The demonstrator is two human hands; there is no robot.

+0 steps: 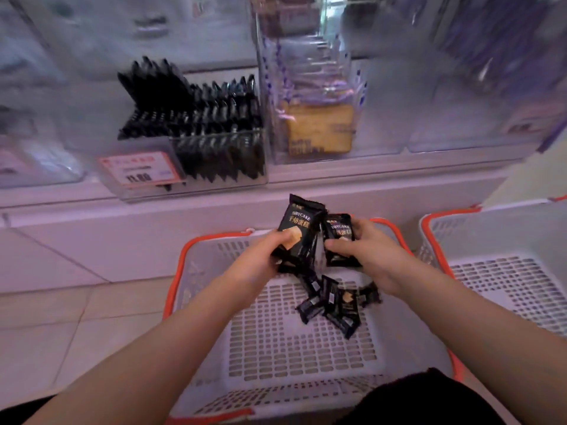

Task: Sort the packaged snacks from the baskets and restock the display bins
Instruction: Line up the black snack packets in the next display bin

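Two white baskets with orange rims sit on the tiled floor (46, 317). The near basket (196, 271) is right below the hands. The second basket (435, 231) is at 3 o'clock from it, just beside it, and only partly in view.

The left hand (260, 256) has its fingers and thumb curled round a stack of black snack packs (299, 231) marked "DRYCAKE". I cannot tell how many packs are in the stack. The right hand (362, 243) pinches one black pack (339, 240) between thumb and fingers. The two lots touch each other above the far end of the near basket.

About five loose black packs (334, 302) lie in a small heap on the bottom of the near basket, at 6 o'clock from the hands. The right wrist hides part of the heap, so the count is not sure.

At 11 o'clock from the hands, up on the white shelf (153, 207), a clear bin (138, 191) holds many of the same black packs (211, 124) standing in rows. A red-edged price tag (141, 168) is on its front. At 12 o'clock, a second clear bin (270, 118) holds tan packs (319, 130), too blurry to count. More bins to the sides are blurred.

A dark bit of clothing (423, 397) covers the near corner of the basket at 5 o'clock.
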